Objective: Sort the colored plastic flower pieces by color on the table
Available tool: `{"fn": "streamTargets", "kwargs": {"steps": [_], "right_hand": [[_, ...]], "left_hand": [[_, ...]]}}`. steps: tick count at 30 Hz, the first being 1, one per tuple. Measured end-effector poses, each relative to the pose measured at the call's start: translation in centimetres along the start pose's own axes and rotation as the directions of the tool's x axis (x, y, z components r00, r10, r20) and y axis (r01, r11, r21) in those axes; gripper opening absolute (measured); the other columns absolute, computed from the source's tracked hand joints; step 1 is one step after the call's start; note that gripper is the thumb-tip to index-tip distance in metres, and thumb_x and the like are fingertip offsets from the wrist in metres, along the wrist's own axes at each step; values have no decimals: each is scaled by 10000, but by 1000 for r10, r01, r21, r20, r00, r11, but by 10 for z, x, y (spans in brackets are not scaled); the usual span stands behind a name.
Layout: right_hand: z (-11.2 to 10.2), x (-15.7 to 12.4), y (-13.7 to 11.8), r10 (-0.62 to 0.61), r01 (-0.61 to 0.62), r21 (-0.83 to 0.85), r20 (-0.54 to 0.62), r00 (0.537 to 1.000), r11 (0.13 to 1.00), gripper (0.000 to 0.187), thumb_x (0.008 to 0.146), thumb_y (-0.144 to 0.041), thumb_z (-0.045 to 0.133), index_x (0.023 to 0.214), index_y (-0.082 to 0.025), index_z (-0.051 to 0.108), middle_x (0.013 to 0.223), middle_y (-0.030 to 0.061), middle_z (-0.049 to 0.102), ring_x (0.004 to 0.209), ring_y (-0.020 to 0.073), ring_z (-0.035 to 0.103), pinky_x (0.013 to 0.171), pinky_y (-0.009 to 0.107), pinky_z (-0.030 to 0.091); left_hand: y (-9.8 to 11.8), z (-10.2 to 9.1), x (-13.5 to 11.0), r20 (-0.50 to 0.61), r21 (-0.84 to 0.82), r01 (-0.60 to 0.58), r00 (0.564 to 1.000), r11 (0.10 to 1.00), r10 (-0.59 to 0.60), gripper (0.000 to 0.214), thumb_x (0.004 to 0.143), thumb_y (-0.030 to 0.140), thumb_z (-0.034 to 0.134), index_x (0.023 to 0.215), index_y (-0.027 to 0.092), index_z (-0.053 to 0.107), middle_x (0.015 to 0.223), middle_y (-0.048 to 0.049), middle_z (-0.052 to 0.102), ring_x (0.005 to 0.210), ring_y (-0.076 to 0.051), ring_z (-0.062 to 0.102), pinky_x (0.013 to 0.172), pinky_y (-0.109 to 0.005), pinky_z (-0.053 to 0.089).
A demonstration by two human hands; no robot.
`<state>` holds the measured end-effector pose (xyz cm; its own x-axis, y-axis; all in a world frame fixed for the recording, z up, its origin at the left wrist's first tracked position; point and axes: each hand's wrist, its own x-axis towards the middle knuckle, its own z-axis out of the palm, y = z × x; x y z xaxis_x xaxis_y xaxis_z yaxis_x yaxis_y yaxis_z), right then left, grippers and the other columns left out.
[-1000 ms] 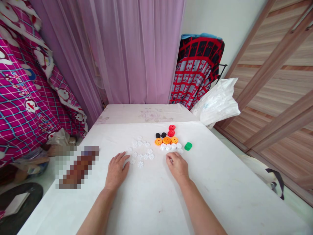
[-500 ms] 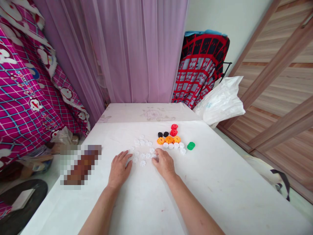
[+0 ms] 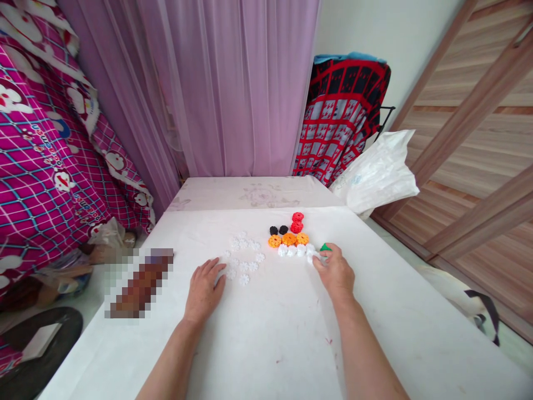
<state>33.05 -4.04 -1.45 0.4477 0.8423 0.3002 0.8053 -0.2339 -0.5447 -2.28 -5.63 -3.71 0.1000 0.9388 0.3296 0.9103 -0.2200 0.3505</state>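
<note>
Loose white plastic snowflake discs (image 3: 244,266) lie spread in a loose outline on the white cloth. My left hand (image 3: 206,291) rests palm down just left of them, its fingers stretched out and holding nothing. Farther right, my right hand (image 3: 336,272) has thumb and forefinger closed at a white disc (image 3: 315,256) below the end of the white row (image 3: 292,251). The fingers partly cover that disc. A green disc (image 3: 325,248) shows just beyond the same fingertips, partly hidden. Orange discs (image 3: 288,239), red discs (image 3: 297,222) and two black discs (image 3: 283,229) lie behind the row.
The white-covered table (image 3: 266,344) fills the foreground. A blurred-out brownish object (image 3: 141,286) lies at its left side. Behind stand a purple curtain (image 3: 233,89) and a red-and-black cloth (image 3: 333,116). A white plastic bag (image 3: 378,172) hangs by the right back corner.
My right hand has moved right, from the loose white discs to the end of the white row near the green disc. My left hand has stayed in place.
</note>
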Motion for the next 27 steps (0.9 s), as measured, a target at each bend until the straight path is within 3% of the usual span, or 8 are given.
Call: {"fn": "streamTargets", "kwargs": {"steps": [11, 16, 18, 22, 24, 27], "right_hand": [[0, 0, -2, -18, 20, -54, 33, 999, 998, 422, 793, -342, 553, 1196, -224, 507, 1028, 23, 692, 847, 191, 584, 696, 291, 385], [5, -18, -17, -165, 165, -11, -37, 986, 986, 250, 844, -289, 456, 1021, -213, 614, 1000, 45, 677, 828, 176, 587, 733, 283, 412], [14, -30, -33, -281, 280, 41, 22, 960, 959, 230, 854, -251, 438, 955, -214, 642, 955, 47, 682, 826, 169, 598, 759, 272, 427], [35, -48, -70, -496, 478, 140, 165, 852, 867, 245, 835, -162, 469, 959, -242, 665, 1031, 27, 690, 953, 165, 598, 868, 266, 443], [44, -49, -85, -546, 529, 138, 193, 815, 838, 274, 829, -144, 490, 1010, -251, 665, 1113, 23, 677, 1003, 170, 587, 907, 280, 442], [52, -47, -98, -551, 541, 108, 230, 803, 834, 285, 829, -151, 520, 1056, -252, 660, 1162, 22, 663, 1023, 185, 578, 923, 295, 440]], "left_hand": [[-1, 0, 0, 1, -11, 8, 1000, 1000, -8, 340, 879, 306, 447, 1143, 250, 655, 1319, -74, 604, 1263, -285, 509, 1070, -526, 370], [-1, 0, 0, 0, -16, 14, 1000, 1000, -14, 348, 884, 292, 432, 1144, 238, 656, 1316, -77, 607, 1257, -285, 516, 1067, -522, 376], [-1, 1, 1, -5, -19, 15, 1000, 1000, -15, 348, 881, 288, 431, 1142, 239, 657, 1313, -76, 610, 1255, -283, 518, 1065, -525, 378], [-1, 2, 1, -16, -20, 13, 1000, 1000, -13, 342, 874, 288, 443, 1134, 244, 661, 1308, -76, 613, 1249, -281, 523, 1062, -524, 383], [-1, 1, 1, -16, -15, 13, 1000, 1000, -13, 342, 873, 286, 443, 1133, 241, 661, 1309, -75, 612, 1251, -281, 521, 1065, -522, 379], [-1, 1, 0, -9, -11, 6, 1000, 1000, -6, 344, 879, 292, 436, 1134, 236, 661, 1311, -77, 611, 1251, -286, 520, 1061, -522, 382]]}}
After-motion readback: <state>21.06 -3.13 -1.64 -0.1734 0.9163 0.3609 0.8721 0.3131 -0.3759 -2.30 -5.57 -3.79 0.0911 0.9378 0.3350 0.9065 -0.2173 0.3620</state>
